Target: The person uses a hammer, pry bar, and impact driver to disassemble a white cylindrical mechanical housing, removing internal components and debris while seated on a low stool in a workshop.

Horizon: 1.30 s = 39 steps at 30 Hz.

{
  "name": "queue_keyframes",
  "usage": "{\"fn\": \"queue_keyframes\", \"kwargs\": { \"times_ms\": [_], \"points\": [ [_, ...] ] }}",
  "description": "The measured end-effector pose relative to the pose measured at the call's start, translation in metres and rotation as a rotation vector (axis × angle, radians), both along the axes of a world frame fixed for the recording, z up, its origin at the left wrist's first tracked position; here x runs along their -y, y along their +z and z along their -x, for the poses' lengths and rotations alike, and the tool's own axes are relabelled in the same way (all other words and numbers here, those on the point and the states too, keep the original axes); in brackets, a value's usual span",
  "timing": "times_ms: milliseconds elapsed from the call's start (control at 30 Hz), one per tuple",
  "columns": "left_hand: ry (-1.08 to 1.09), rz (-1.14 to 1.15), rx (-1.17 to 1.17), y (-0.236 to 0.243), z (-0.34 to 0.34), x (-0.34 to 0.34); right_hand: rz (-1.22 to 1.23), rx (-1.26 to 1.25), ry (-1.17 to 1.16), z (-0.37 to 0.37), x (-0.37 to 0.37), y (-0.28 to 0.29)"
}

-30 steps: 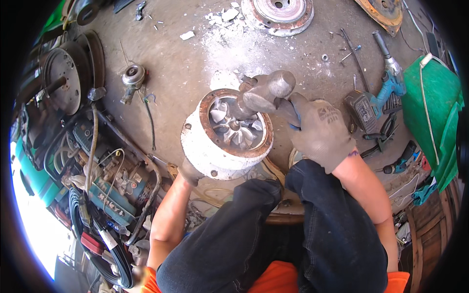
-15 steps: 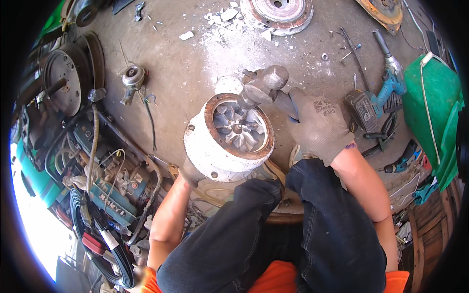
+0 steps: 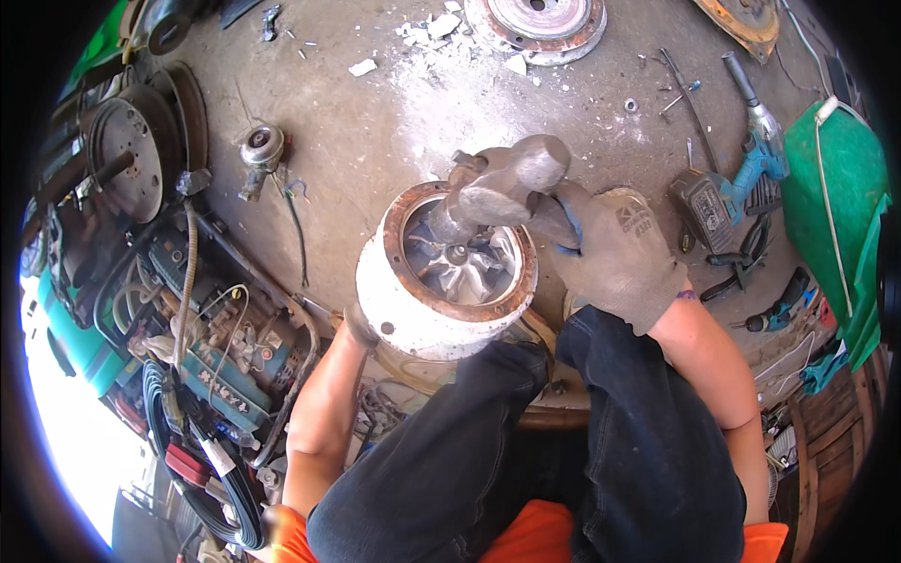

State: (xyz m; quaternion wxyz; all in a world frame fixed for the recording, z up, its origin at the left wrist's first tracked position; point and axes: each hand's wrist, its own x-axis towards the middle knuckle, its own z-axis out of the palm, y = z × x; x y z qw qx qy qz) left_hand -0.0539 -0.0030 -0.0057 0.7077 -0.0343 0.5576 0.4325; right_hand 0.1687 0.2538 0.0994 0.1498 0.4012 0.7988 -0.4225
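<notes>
A white housing with a rusty flanged rim sits at the centre, a pale finned impeller inside. My right hand, in a grey glove, is closed on the dark handle of a heavy steel hammer-like tool. The tool's lower end reaches over the left part of the housing's opening and hides part of the fins. My gloved left hand grips the housing's lower left side, its fingers partly hidden behind it.
Rusty flanged disc and white fragments lie ahead. An impact wrench, pliers, drill and green sack lie right. Left are an engine, metal wheel and small fitting. My knees frame the lower middle.
The tool in my right hand rose slightly, then came down and rightward over the opening. The housing has shifted a little to the right, with more of the rim showing upright.
</notes>
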Motion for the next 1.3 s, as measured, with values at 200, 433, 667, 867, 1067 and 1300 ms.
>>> {"fn": "queue_keyframes", "kwargs": {
  "times_ms": [200, 433, 667, 867, 1067, 1300],
  "points": [
    [0.022, 0.015, -0.013, 0.002, 0.0, 0.006, 0.077, -0.212, -0.617, 0.022, -0.023, 0.018],
    [0.005, 0.01, 0.016, 0.005, 0.004, -0.002, 0.127, -0.138, -0.264, -0.018, -0.005, -0.017],
    [0.047, 0.075, 0.077, 0.011, 0.012, 0.006, 0.266, -0.084, -0.461, -0.007, -0.006, -0.015],
    [-0.142, 0.201, 0.359, 0.048, 0.022, -0.051, 0.336, -0.066, -0.668, -0.049, -0.015, -0.052],
    [0.187, 0.093, 0.6, 0.039, 0.028, -0.08, 0.342, 0.006, -0.66, -0.077, -0.005, -0.073],
    [0.402, 0.041, 0.611, 0.023, 0.029, -0.085, 0.35, 0.131, -0.591, -0.094, 0.0, -0.08]
  ]
}}
